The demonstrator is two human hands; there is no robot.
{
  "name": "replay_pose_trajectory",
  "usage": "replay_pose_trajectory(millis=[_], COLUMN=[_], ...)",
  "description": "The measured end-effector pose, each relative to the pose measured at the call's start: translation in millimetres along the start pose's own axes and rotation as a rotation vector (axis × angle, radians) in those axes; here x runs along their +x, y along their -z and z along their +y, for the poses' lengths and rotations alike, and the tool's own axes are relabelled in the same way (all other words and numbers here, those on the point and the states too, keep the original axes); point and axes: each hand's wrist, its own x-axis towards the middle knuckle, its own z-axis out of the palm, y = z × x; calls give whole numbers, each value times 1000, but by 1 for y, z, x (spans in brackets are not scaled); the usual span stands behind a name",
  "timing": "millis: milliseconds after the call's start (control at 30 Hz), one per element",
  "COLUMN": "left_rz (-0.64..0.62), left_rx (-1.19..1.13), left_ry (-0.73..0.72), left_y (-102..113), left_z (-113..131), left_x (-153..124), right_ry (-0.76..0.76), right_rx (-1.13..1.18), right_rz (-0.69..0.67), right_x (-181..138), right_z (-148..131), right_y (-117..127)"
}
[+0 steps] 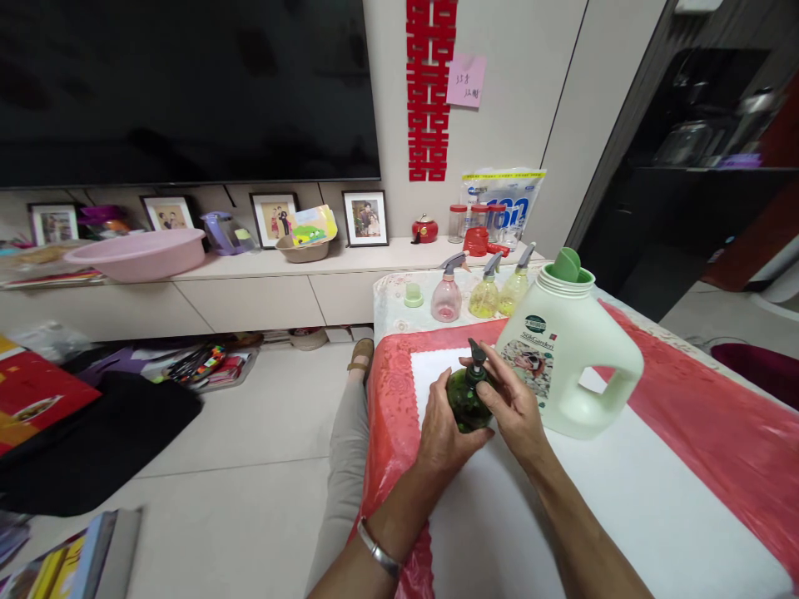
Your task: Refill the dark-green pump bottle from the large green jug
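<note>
Green glass or plastic, the small pump bottle [467, 403] is held upright just above the white cloth [562, 507], near the table's front edge; the left hand [444, 437] is wrapped round its body to steady it, while the right hand [513, 401] is closed about the neck below the dark pump head. A large pale detergent jug [571, 353] is stood just beside, its cap open. Three spray bottles [483, 289] are lined up behind on a red-covered table [717, 416]; a tiled floor, a low cabinet with framed photographs and a pink basin [137, 252] are noted

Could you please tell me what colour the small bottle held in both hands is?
Dark green bottle with a black pump top, seen in the head view.
</note>
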Motion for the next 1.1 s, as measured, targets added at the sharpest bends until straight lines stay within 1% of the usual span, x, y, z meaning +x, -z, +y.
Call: replay_pose_trajectory(millis=[100, 467, 533, 700, 767, 900, 1100], left_rz=[12, -6, 5, 32, 28, 13, 20], left_rx=[5, -16, -21, -19, -10, -10, -4], left_ry=[-7, -20, -27, -58, -54, -35, -47], left_y=[-1, -2, -2, -3, -3, -3, -4], left_z=[-2, -5, -6, -8, -8, -7, -5], left_x=[0, 0, -1, -1, -1, -1, -2], right_ry=[8, 1, 2, -6, -8, -15, -24], right_rx=[22, 71, 76, 98, 106, 115, 107], right_rz=[-15, 102, 91, 1, 1, 44, 120], right_x=[0, 4, 3, 0, 0, 2, 3], right_z=[-2, 6, 4, -3, -3, 1, 1], right_y=[0, 2, 1, -1, 0, 0, -2])
